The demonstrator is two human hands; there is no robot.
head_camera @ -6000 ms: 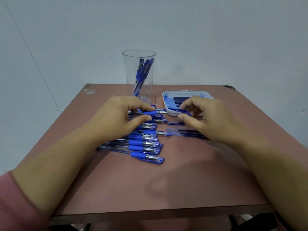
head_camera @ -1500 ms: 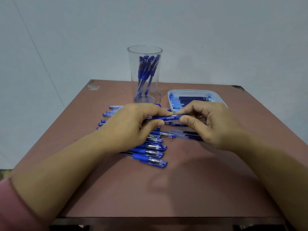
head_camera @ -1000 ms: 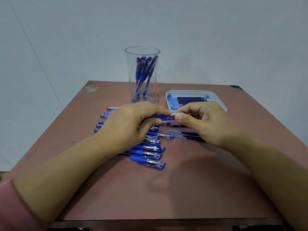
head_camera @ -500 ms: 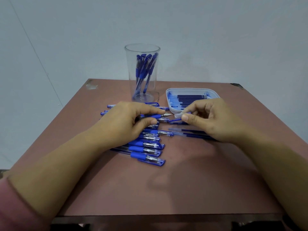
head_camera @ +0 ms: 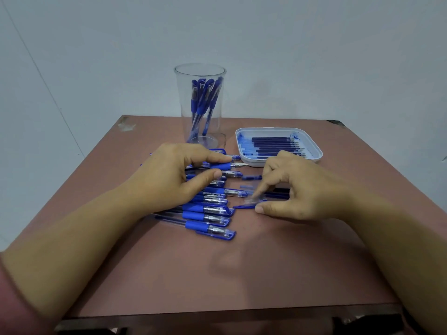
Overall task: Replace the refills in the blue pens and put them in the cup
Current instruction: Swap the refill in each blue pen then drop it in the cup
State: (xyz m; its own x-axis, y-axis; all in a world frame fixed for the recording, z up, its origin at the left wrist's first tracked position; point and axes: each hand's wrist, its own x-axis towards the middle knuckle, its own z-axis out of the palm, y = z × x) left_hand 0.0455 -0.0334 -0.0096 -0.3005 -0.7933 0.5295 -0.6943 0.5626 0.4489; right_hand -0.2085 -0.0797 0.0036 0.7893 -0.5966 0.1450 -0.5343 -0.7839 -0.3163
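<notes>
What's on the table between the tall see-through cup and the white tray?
Nothing. In the head view, only a bare strip of brown table separates the cup from the tray.

No words, numbers or signs can be read, any print on the blue pens [head_camera: 208, 229] is too small and too blurred to be made out.

Two bare forearms shown from above, left hand [head_camera: 169, 182], right hand [head_camera: 309, 189], fingernails trimmed short, a dusty-pink fabric sleeve [head_camera: 12, 308] worn on the left arm, pushed up above the wrist.
</notes>
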